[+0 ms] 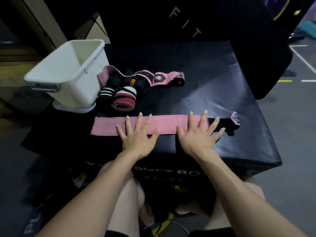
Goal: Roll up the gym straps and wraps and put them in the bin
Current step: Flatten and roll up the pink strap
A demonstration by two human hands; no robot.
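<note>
A long pink wrap (168,124) lies stretched flat across the near part of a black soft box (213,93), its black end with a pink tab at the right. My left hand (138,135) presses flat on its left-middle part with fingers spread. My right hand (199,134) presses flat on its right part, fingers spread over the pink and black sections. A white bin (68,72) stands tilted at the box's left, empty as far as I can see. Beside it lie a rolled red-and-white wrap (124,100), a rolled black-and-white wrap (105,94) and a loose pink-and-black wrap (160,78).
A tall black padded block (188,19) with white letters stands behind the box. The bin rests on its white lid (73,107). My bare knees are below the box's front edge. Grey gym floor with white lines (302,60) lies to the right.
</note>
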